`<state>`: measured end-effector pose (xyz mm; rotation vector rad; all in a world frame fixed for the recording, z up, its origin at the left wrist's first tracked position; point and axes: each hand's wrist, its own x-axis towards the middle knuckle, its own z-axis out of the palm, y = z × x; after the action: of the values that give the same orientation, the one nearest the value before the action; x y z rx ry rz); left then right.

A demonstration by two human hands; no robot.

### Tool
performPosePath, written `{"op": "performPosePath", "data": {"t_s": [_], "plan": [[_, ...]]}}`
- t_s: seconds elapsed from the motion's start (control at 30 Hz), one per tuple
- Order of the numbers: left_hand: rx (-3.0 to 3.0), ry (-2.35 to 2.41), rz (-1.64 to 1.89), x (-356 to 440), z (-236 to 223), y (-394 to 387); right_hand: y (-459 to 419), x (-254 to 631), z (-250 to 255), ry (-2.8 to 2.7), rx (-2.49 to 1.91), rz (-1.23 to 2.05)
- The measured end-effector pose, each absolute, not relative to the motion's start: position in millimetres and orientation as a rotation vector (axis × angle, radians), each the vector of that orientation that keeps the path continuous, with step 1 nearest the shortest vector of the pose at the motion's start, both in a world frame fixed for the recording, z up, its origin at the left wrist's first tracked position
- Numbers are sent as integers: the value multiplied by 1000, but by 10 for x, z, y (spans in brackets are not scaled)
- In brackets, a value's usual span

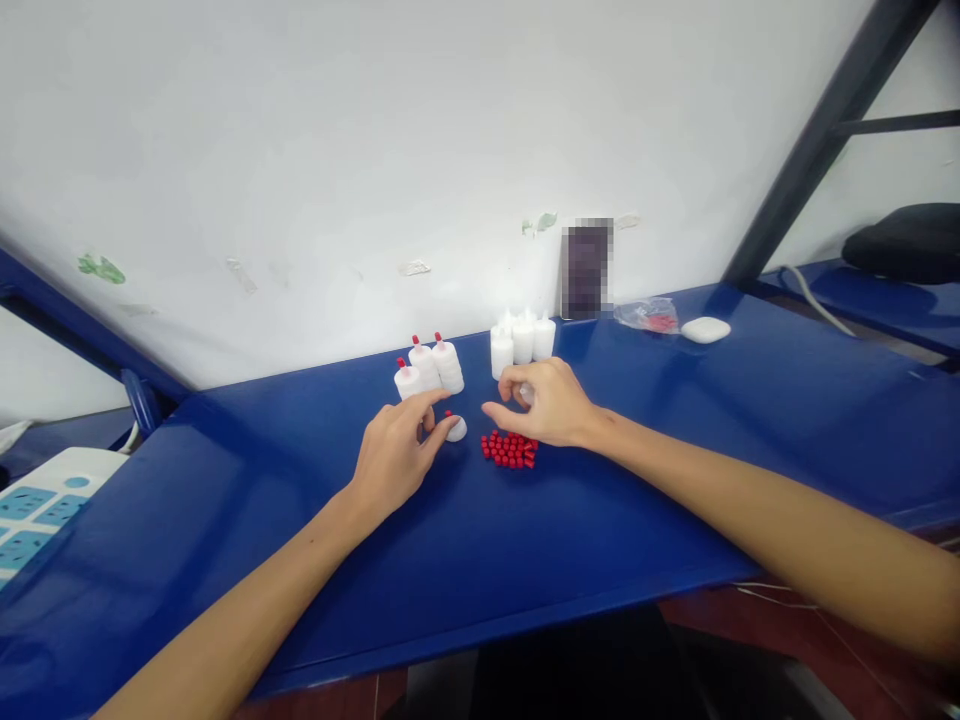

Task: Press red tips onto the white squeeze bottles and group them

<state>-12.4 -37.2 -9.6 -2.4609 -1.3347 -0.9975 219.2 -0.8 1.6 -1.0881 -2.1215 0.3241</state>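
My left hand (396, 446) has its thumb and index finger apart around a small white nozzle lid (456, 430) with a red tip. The thumb overlaps the lid; I cannot tell whether it presses on it. My right hand (553, 402) hovers just behind a cluster of small red tip caps (510, 450). Its thumb and index finger are parted, while the other fingers curl round a whitish nozzle lid (526, 393), partly hidden. Beyond the left hand stand white stacks with red tips (448, 368). White stacks with bare pointed nozzles (523, 340) are behind the right hand.
Against the wall leans a pixelated dark phone-like slab (587, 270). Beside it lie a clear plastic bag (649, 315) with red pieces and a white rounded object (706, 330). A white and blue power strip (45, 505) is at the left of the blue table (465, 570).
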Motion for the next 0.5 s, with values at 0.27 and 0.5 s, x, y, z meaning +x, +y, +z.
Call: {"op": "performPosePath", "data": {"t_s": [0.27, 0.5], "plan": [[-2585, -590, -1442, 83, 14, -663, -324, 2020, 107, -2378, -633, 334], [-2529, -470, -1456, 122, 25, -679, -415, 1938, 86, -2471, -542, 480]]}}
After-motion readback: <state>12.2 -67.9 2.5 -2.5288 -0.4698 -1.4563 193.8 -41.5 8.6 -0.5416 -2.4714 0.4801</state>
